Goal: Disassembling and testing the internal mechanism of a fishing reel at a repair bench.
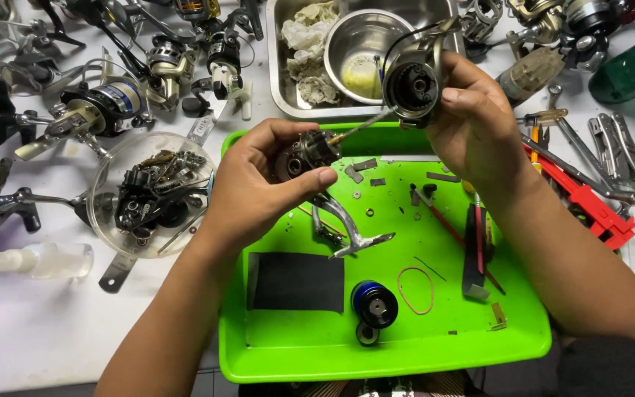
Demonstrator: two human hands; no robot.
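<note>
Left hand (259,184) grips reel body (306,153) over green tray (295,353), mid-scene. Right hand (475,121) pinches rotor (413,84) just right, farther. Thin shaft (361,126) between them. White spray bottle (34,261) on worktop (53,331), near left.

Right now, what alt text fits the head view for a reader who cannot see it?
Above a bright green tray, the left hand holds a fishing reel body while the right hand holds its rotor. Small parts, a blue spool and many reels lie around.

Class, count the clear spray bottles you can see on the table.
1: the spray bottle lies on its side at the table's left edge, below the clear bowl. Clutter may hide others.
</note>
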